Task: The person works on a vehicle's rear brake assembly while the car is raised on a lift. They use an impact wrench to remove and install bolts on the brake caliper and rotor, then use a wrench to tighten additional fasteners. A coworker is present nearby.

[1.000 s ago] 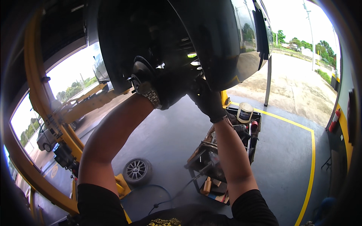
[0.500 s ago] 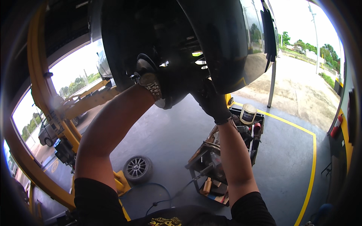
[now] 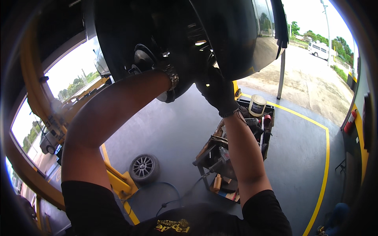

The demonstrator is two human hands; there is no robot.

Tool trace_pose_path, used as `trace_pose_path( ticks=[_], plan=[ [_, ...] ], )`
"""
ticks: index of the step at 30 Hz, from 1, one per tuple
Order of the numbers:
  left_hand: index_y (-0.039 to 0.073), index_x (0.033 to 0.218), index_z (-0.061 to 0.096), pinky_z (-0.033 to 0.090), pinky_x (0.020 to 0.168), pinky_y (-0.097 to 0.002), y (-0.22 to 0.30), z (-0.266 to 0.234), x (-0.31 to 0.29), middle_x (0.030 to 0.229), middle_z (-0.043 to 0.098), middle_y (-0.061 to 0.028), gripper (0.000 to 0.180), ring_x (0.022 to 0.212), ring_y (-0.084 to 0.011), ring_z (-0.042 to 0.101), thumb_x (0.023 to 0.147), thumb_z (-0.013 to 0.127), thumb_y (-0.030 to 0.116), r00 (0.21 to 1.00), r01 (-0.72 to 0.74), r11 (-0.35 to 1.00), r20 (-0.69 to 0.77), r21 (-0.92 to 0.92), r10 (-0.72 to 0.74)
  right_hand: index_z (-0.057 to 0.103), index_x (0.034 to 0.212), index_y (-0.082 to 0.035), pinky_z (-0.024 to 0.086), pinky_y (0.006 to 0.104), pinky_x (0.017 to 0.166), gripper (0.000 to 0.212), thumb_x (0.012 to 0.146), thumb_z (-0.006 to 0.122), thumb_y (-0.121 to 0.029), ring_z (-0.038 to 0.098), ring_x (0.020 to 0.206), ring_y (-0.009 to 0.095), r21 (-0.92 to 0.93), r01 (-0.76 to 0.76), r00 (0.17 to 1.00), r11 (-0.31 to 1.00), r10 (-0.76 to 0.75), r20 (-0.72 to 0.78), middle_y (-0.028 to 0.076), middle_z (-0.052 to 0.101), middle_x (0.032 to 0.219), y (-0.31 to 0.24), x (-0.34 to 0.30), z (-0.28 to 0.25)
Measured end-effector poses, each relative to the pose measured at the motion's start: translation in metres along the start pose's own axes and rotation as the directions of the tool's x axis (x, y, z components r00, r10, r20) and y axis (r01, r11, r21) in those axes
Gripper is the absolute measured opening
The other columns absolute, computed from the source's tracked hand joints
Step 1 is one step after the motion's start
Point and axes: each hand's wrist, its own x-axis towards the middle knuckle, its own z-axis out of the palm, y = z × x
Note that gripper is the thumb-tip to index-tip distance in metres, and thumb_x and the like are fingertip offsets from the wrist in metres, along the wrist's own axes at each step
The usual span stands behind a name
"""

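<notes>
Overhead is the dark underside of a raised car [image 3: 240, 55], open at the wheel arch. My left hand [image 3: 184, 76] reaches up into the deep shadow there, beyond a metal wristwatch [image 3: 171, 76]; its fingers are lost in the dark. Close to its wrist is a dark, round wheel-hub part [image 3: 143, 57]. My right hand [image 3: 217, 93], in a black glove, is raised beside the lower edge of the fender. Its fingers point up into the arch and blend with the shadow, so what they touch or hold cannot be made out.
Below my right forearm stands a tool cart [image 3: 214, 155] with tools and a white bucket [image 3: 257, 105] on it. A wheel [image 3: 144, 168] lies on the floor near the yellow lift's base [image 3: 122, 183]. A hose [image 3: 173, 187] crosses the floor. A fire extinguisher [image 3: 350, 121] hangs at the right wall.
My left forearm has swung flatter, its hand moving right and up, deeper into the arch. My right hand has risen slightly. The view has shifted a little, and a white van now shows outside.
</notes>
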Motion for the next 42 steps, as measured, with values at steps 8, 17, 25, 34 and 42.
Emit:
trace_pose_path(
  ticks=[8, 17, 25, 34, 42],
  plan=[
    [0.008, 0.125, 0.068, 0.053, 0.098, -0.0397, -0.007, -0.012, -0.028, 0.126, 0.068, -0.0121, 0.033, 0.112, -0.0256, 0.067, 0.103, 0.054, 0.029, 0.992, -0.115, 0.991, -0.036, 0.073, 0.118, 0.070, 0.100, -0.012, 0.057, 0.0352, 0.067, 0.017, 0.083, 0.074, -0.012, 0.069, 0.077, 0.021, -0.283, 0.188, 0.976, 0.941, -0.212, -0.058, 0.005, 0.070, 0.098, 0.003, 0.007, 0.009],
    [0.012, 0.114, 0.074, 0.051, 0.100, -0.0401, -0.025, -0.034, 0.006, 0.114, 0.073, -0.0089, 0.036, 0.109, -0.0261, 0.068, 0.097, 0.061, 0.040, 0.985, -0.141, 0.989, 0.106, 0.036, 0.136, 0.063, 0.117, -0.006, 0.056, 0.0292, 0.066, 0.036, 0.083, 0.076, -0.011, 0.068, 0.073, 0.017, 0.040, -0.072, 0.995, 0.997, 0.069, 0.077, 0.007, 0.068, 0.086, -0.014, 0.015, -0.020],
    [0.011, 0.119, 0.068, 0.053, 0.097, -0.0400, -0.036, -0.003, 0.032, 0.117, 0.071, -0.0101, 0.038, 0.109, -0.0260, 0.067, 0.097, 0.062, 0.041, 0.895, -0.431, 0.867, 0.238, 0.251, 0.377, 0.063, 0.121, -0.006, 0.058, 0.0351, 0.075, 0.037, 0.088, 0.075, -0.019, 0.070, 0.088, 0.028, -0.234, 0.106, 0.993, 0.966, -0.090, 0.078, 0.013, 0.071, 0.100, 0.000, 0.013, -0.017],
    [0.007, 0.132, 0.056, 0.053, 0.099, -0.0400, -0.007, 0.009, 0.010, 0.123, 0.067, -0.0139, 0.047, 0.113, -0.0263, 0.066, 0.095, 0.066, 0.035, 0.912, -0.404, 0.889, 0.014, 0.216, 0.411, 0.062, 0.114, -0.006, 0.056, 0.0364, 0.073, 0.031, 0.093, 0.072, -0.026, 0.069, 0.080, 0.026, -0.339, 0.194, 0.981, 0.921, -0.179, 0.075, 0.009, 0.068, 0.087, -0.004, 0.016, -0.017],
    [0.003, 0.143, 0.045, 0.052, 0.101, -0.0399, 0.008, 0.038, -0.020, 0.128, 0.064, -0.0173, 0.061, 0.116, -0.0265, 0.064, 0.094, 0.070, 0.030, 0.774, -0.341, 0.932, -0.526, 0.122, 0.352, 0.060, 0.127, -0.006, 0.056, 0.0295, 0.071, 0.039, 0.097, 0.070, -0.028, 0.068, 0.086, 0.016, -0.174, 0.129, 0.956, 0.976, -0.077, 0.282, 0.005, 0.069, 0.097, -0.011, 0.013, -0.049]
  ],
)
